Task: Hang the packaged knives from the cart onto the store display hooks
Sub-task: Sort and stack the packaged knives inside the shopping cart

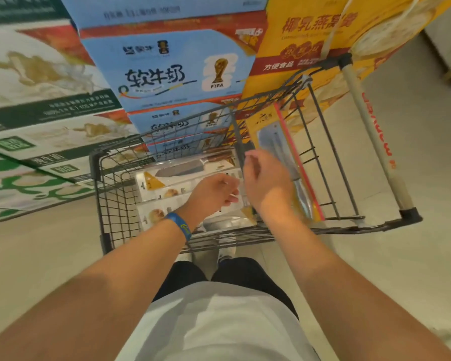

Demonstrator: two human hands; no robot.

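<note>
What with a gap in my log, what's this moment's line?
pickup from cart | left hand: over white packs, grip unclear | right hand: open, by yellow pack

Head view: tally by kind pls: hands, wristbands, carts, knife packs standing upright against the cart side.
Hands: 2 (left hand, right hand)
Wristbands: 1 (blue wristband, on the left wrist)
Carts: 1 (cart)
Upright knife packs: 1 (yellow-carded knife pack)
Total: 5
</note>
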